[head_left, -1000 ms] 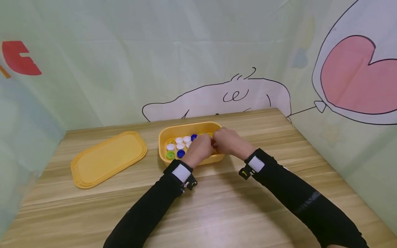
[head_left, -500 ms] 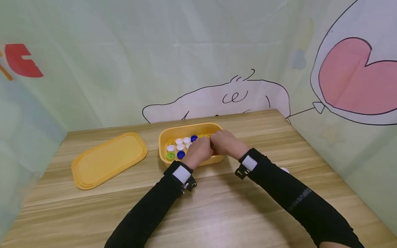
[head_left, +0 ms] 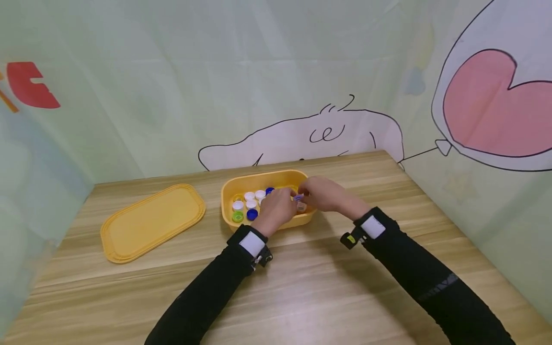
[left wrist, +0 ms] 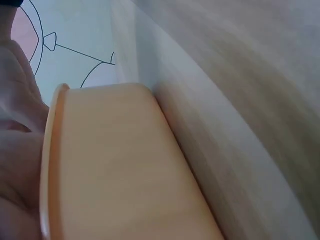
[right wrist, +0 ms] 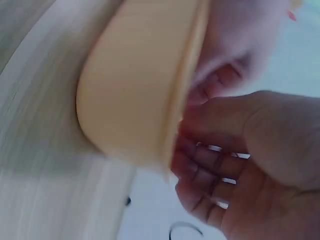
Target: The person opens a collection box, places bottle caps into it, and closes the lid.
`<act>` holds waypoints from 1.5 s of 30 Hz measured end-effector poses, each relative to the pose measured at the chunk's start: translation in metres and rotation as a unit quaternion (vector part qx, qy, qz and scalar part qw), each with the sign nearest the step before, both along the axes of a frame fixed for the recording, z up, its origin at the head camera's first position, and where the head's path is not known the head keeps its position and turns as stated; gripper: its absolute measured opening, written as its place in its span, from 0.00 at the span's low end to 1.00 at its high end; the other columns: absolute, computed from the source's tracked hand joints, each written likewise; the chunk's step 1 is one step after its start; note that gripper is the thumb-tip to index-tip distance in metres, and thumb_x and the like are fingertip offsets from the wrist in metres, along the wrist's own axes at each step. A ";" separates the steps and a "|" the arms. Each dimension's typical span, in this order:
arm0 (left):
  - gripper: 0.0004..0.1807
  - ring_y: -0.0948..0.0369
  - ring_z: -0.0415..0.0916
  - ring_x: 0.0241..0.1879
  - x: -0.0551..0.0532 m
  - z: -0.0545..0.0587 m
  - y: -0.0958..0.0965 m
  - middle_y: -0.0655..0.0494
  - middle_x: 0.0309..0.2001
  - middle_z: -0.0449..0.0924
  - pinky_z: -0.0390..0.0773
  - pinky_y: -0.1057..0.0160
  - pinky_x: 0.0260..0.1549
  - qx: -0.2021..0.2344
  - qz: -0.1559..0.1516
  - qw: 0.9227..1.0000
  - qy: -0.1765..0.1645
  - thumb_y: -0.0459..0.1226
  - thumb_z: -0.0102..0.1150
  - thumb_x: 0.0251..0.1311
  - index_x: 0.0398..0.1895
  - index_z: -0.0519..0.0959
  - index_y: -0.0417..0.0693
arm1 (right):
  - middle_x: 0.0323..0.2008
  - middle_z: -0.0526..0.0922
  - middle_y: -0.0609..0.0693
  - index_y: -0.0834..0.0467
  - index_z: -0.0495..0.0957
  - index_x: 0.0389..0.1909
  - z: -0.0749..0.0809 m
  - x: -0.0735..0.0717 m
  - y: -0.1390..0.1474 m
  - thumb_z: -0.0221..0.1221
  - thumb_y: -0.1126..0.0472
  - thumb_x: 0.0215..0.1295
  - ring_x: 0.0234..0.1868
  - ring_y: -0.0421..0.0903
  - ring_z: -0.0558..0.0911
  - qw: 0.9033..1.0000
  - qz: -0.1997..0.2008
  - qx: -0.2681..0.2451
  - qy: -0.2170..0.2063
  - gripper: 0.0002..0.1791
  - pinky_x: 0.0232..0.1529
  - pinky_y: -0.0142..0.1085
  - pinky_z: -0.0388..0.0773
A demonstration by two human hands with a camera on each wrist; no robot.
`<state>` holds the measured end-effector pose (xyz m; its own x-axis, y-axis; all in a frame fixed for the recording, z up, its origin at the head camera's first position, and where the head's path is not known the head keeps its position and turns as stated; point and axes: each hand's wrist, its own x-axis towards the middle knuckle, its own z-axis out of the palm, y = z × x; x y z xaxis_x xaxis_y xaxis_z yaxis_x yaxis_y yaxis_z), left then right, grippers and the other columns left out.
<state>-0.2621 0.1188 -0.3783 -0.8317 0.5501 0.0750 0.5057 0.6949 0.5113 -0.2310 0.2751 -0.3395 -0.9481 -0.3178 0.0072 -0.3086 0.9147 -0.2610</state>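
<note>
A yellow-orange tray (head_left: 241,182) with raised walls stands near the table's back, holding several small round caps. Among them are white caps (head_left: 238,205), dark blue caps (head_left: 252,214) and a green cap (head_left: 237,216). My left hand (head_left: 278,208) reaches in with curled fingers; its fingertips are mostly hidden. My right hand (head_left: 325,194) comes over the right end, thumb and fingertips pinching a small purple piece (head_left: 298,197) beside the left fingertips. Below it shows a small clear-and-white thing (head_left: 301,207). In the right wrist view, the tray's rim hides the right fingertips.
A flat yellow-orange lid-like panel (head_left: 153,223) lies on the wooden table (head_left: 293,297) left of the tray. A printed cloth (head_left: 172,96) hangs behind the table and along both sides.
My right hand has drawn slightly right from the left, and the purple piece now shows between them. The left hand stays nearly still. A white thing on the table is now hidden by the right sleeve.
</note>
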 end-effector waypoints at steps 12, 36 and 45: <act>0.11 0.60 0.78 0.34 0.035 0.006 0.014 0.53 0.43 0.82 0.76 0.64 0.26 0.083 -0.013 0.989 0.121 0.37 0.58 0.70 0.50 0.82 0.45 | 0.35 0.84 0.53 0.69 0.83 0.44 0.007 0.072 0.072 0.65 0.68 0.65 0.36 0.47 0.82 0.999 -0.020 -0.035 0.030 0.10 0.38 0.45 0.80; 0.16 0.65 0.78 0.44 0.113 -0.025 0.055 0.55 0.45 0.83 0.76 0.72 0.43 -0.044 -0.190 0.980 0.038 0.37 0.67 0.63 0.53 0.81 0.42 | 0.41 0.75 0.61 0.69 0.78 0.51 -0.056 0.154 0.075 0.72 0.73 0.48 0.37 0.54 0.79 0.994 -0.108 -0.028 0.010 0.26 0.36 0.48 0.78; 0.05 0.66 0.71 0.28 0.112 -0.021 0.058 0.58 0.30 0.75 0.71 0.71 0.25 -0.054 -0.192 0.980 0.017 0.33 0.64 0.62 0.39 0.81 0.41 | 0.28 0.73 0.46 0.58 0.79 0.28 -0.061 0.146 0.064 0.66 0.78 0.50 0.32 0.43 0.73 0.997 -0.038 -0.049 0.052 0.12 0.33 0.38 0.73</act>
